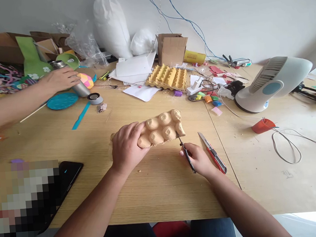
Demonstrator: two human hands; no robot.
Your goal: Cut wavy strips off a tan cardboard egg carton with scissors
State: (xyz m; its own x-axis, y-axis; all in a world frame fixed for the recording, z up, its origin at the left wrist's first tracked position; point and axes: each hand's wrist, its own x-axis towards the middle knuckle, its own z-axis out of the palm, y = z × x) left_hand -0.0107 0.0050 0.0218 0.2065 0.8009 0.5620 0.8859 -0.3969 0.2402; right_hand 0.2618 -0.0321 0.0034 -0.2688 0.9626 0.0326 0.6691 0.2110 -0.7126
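Note:
My left hand is closed around the left end of a pale yellow egg carton piece, its rounded cups facing up, held a little above the table. In my right hand are slim black scissors, their tip against the carton's lower right corner. How far the blades are apart cannot be made out. A red and black utility knife lies on the table just right of my right hand, its blade out.
Another person's hand grasps a steel flask at the left. Farther back sit a yellow egg tray and a cardboard box. A white fan and an orange cup stand right. A phone lies near left.

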